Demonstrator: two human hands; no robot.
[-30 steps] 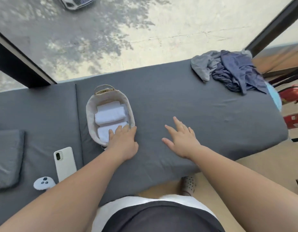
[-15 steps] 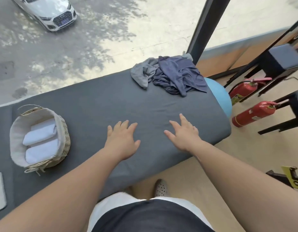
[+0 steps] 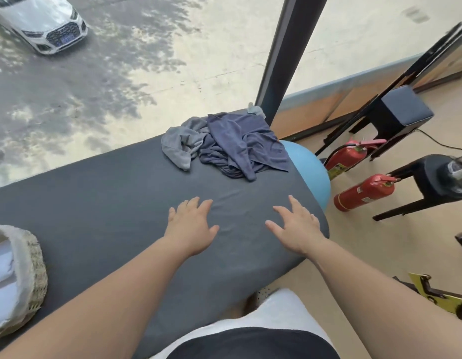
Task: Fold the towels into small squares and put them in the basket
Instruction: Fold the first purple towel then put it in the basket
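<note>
Your left hand [image 3: 191, 229] and right hand [image 3: 297, 226] are held flat, fingers spread, holding nothing, near the towel heap [image 3: 224, 146]. It looks soft, light and tangled; pinch one loose corner.

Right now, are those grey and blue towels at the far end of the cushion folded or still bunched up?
Bunched up, not folded. The towels lie in a crumpled heap with loose creases and overlapping edges on the dark cushion, untouched by either hand.

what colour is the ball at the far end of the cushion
Light blue; the ball shows in the head view, partly hidden behind the cushion.
</note>
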